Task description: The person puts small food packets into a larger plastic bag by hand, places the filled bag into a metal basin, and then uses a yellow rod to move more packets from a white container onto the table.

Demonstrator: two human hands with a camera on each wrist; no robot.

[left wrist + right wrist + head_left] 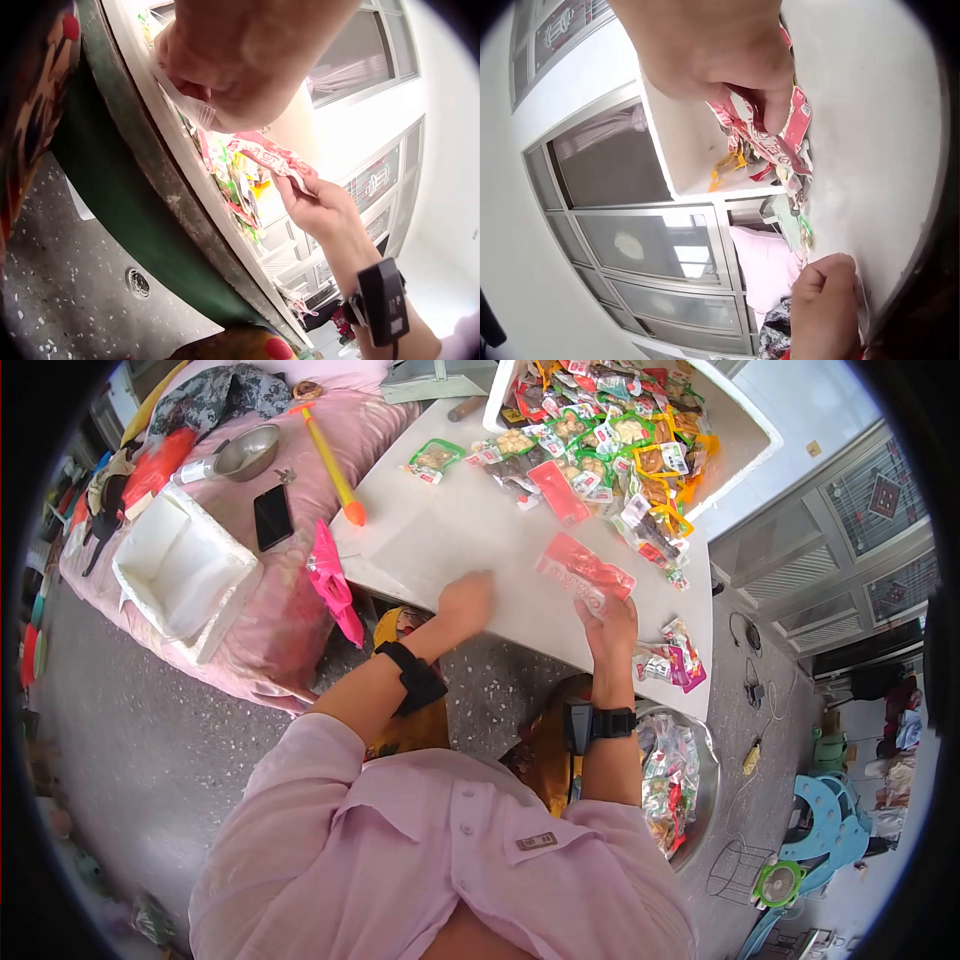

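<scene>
My right hand [608, 632] pinches one end of a red and clear printed packet [585, 565] above the table [400, 510]. In the right wrist view this packet [769, 146] hangs from the thumb and fingers. My left hand [467, 603] is over the table's near edge, fingers curled. The left wrist view shows a thin whitish film with fine stripes [196, 112] gripped in it; what it belongs to cannot be told. Another red packet [560, 493] lies flat beyond the right hand, beside a heap of colourful snack packets [600, 445].
A white foam box [735, 465] lies tipped at the back, packets spilling out. One green-edged packet [436, 457] lies apart; a few purple ones [680, 660] are at the right edge. A metal basin [708, 760] of packets stands below. Left, a bed holds a foam box [185, 565] and phone [272, 517].
</scene>
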